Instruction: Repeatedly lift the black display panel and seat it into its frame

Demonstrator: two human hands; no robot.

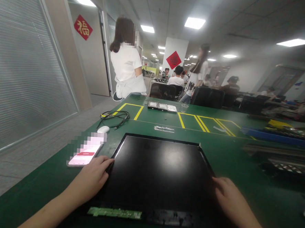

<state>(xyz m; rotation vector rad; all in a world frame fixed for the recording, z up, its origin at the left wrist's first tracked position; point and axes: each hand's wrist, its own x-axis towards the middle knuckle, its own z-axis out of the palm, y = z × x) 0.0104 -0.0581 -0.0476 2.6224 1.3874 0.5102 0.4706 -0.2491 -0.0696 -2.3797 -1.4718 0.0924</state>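
A large black flat panel (pixel 159 173) lies on the green table (pixel 232 156) in front of me, with a strip of green circuit board (pixel 114 213) along its near edge. My left hand (pixel 93 177) rests on the panel's left edge, fingers curled over it. My right hand (pixel 227 197) lies against the panel's right edge. Whether either hand grips the panel firmly is hard to tell.
A phone (pixel 85 154) with a lit screen lies left of the panel, a white mouse (pixel 103 129) and a coiled black cable (pixel 114 118) beyond it. Small trays (pixel 162 106) sit among yellow floor-tape markings. Blue trays (pixel 275 137) and metal parts lie right. People stand and sit behind.
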